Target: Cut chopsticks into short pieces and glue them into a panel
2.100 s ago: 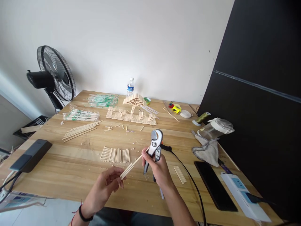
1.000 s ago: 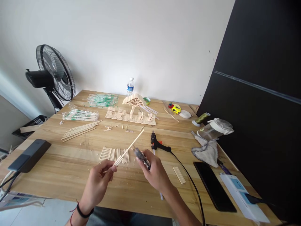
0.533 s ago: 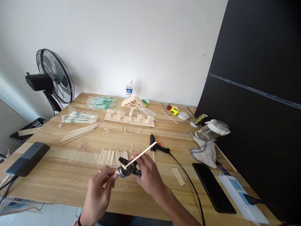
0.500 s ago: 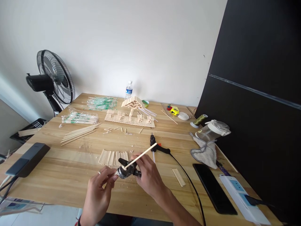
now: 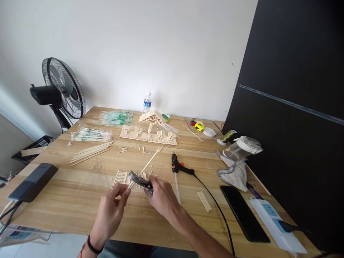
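My left hand (image 5: 112, 208) is closed, pinching the near end of a thin wooden stick (image 5: 151, 160). The stick slants up and away over the table, passing the jaws of dark cutting pliers (image 5: 140, 181). My right hand (image 5: 162, 197) is wrapped around the handles of the pliers. Whether the jaws have closed on the stick I cannot tell. Just behind and below the tool lies a row of short cut sticks (image 5: 122, 178), partly covered by it. To the right, a black glue gun (image 5: 179, 166) rests on the table.
A stick-built model (image 5: 150, 134) stands towards the back, near a water bottle (image 5: 147, 102). Long loose sticks (image 5: 91, 152) and wrapped bundles (image 5: 92, 134) lie left. A phone (image 5: 244, 214), power strip (image 5: 278, 224) and clear jug (image 5: 242, 149) are right. The glue-gun cable (image 5: 215, 200) crosses the front.
The stick and pliers have turned and moved left and down, so the stick now points farther up the table. Both hands keep their hold.
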`<state>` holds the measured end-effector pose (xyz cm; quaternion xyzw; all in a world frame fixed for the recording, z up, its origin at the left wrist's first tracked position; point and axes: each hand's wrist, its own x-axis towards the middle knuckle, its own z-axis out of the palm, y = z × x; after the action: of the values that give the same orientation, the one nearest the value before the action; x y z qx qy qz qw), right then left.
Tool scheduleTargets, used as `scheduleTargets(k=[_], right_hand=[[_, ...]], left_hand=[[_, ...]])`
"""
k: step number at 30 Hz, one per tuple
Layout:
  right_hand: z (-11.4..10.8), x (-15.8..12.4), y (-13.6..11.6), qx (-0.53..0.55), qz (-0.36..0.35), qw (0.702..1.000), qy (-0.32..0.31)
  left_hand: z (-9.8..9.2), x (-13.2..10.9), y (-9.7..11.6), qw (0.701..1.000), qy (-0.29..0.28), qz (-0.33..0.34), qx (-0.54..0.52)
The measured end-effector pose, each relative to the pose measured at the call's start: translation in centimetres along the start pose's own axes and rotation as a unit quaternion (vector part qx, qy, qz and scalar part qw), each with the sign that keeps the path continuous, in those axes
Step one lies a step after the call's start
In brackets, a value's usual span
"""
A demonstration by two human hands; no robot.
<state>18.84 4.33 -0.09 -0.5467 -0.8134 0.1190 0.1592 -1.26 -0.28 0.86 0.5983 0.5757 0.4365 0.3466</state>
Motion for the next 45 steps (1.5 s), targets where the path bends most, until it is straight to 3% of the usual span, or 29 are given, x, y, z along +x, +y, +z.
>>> scheduleTargets(k=[4,8,11,13,15,17,21,23,26,30,45], right_hand=[[-0.1,0.6,0.5,-0.013,0.046,0.999,-0.021],[-0.9,0.5,1.3,-0.024,0.066,0.997,-0.043],[-1.4,0.1,1.7,-0.033,0.072,0.995,-0.063],[-1.4,-0.1,1.7,-0.038,0.073,0.994,-0.075],[-1.2,-0.3,1.7,-0.042,0.070,0.993,-0.089],[-1.0,-0.5,1.4,-0.045,0.065,0.992,-0.103],[-0.5,-0.8,0.7,-0.051,0.047,0.989,-0.131],[-0.4,-0.9,0.3,-0.055,0.036,0.988,-0.143],[-0.4,-1.1,-0.1,-0.062,0.029,0.986,-0.152],[-0.3,-1.3,-0.2,-0.073,0.035,0.985,-0.154],[0.8,-1.9,-0.5,-0.083,0.039,0.986,-0.136]], left_hand=[[-1.9,1.4,-1.7,0.997,-0.056,0.021,0.047],[-5.7,4.6,-5.3,0.981,0.052,0.050,0.178],[-8.3,7.7,-7.6,0.972,0.115,0.034,0.204],[-9.0,9.1,-8.2,0.968,0.140,0.033,0.207],[-8.5,9.3,-7.8,0.967,0.155,0.042,0.199],[-6.8,8.4,-6.4,0.972,0.143,0.056,0.177],[-1.6,5.3,-2.6,0.993,-0.010,0.074,0.090],[0.9,4.3,-1.1,0.994,-0.100,0.015,-0.034],[3.2,3.6,-0.2,0.987,-0.120,-0.034,-0.101],[4.1,3.3,-0.5,0.989,-0.097,-0.032,-0.105],[4.2,2.5,-0.4,0.997,-0.045,-0.028,-0.055]])
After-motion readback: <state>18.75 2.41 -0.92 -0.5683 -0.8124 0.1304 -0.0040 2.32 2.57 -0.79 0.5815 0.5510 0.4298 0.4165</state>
